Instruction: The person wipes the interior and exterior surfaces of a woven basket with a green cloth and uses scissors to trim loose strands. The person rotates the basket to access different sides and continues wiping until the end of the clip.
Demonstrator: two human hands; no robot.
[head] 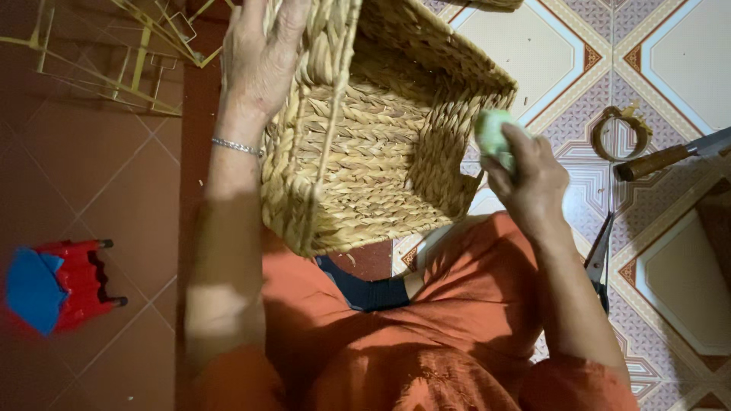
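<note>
Tiled floor [533, 46], woven basket [381, 144] held above it.
Left hand [259, 57] grips the basket's rim; right hand [529, 179], beside the basket, closes on a green lump [491, 131].

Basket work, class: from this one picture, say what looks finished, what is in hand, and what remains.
Done: the woven basket has its base and four walls fully plaited. In hand: the left hand grips one wall, tilting the opening toward the person, while the right hand holds a small pale green lump against the far corner. Left: cannot tell; scissors and a knife lie on the tiled floor.
</note>
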